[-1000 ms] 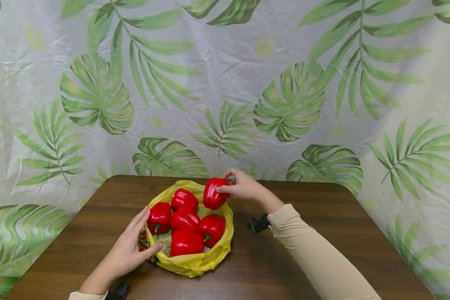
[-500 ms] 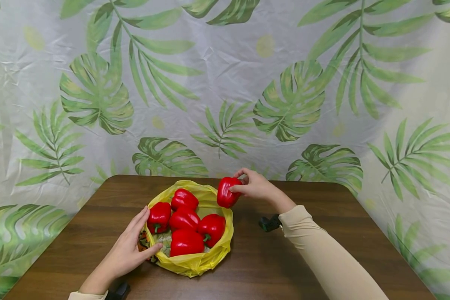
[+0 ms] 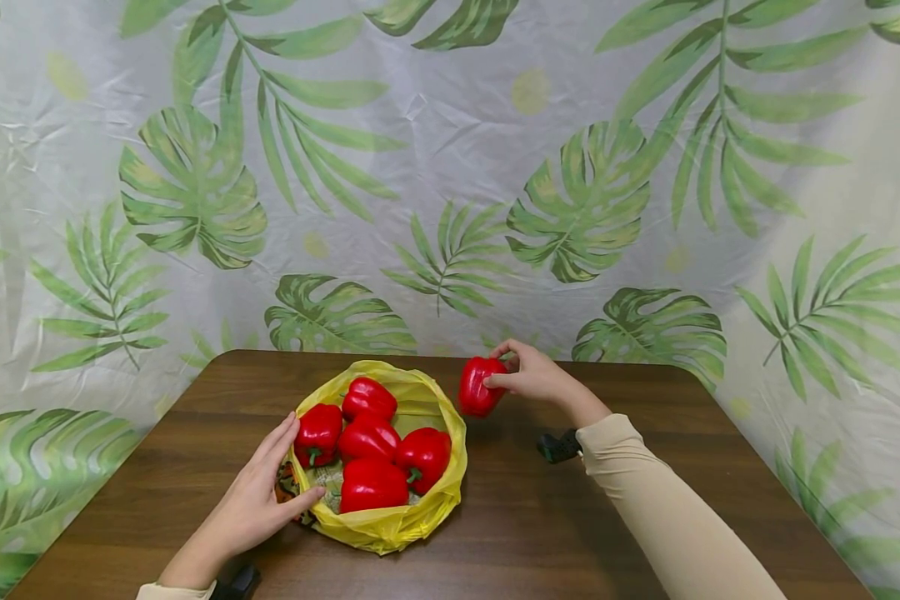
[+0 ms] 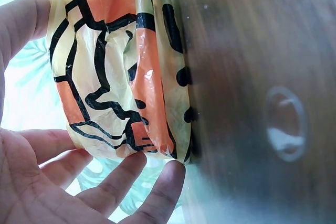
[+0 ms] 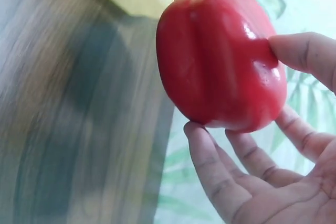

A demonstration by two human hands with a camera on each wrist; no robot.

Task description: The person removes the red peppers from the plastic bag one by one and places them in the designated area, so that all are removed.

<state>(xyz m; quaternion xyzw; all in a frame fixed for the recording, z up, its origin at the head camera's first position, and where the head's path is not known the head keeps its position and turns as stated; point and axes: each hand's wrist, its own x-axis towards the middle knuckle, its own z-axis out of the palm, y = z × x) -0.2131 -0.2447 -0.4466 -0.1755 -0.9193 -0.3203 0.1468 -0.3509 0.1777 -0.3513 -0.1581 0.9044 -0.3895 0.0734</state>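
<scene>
My right hand holds a glossy red bell pepper beyond the right rim of a yellow plastic bag. In the right wrist view the thumb presses one side of the pepper and the fingers support the other. Inside the rolled-down bag lie several more red bell peppers, some with green stems showing. My left hand rests against the bag's left side, fingers spread. The left wrist view shows its fingertips touching the bag's orange-and-black printed wall.
The bag stands on a brown wooden table, left of the middle. Behind the table hangs a pale curtain with green leaf prints. A black wrist device sits under the right sleeve.
My right hand has carried the bell pepper rightward, from over the bag's far right rim to beside the bag. The left hand and the bag have stayed in place.
</scene>
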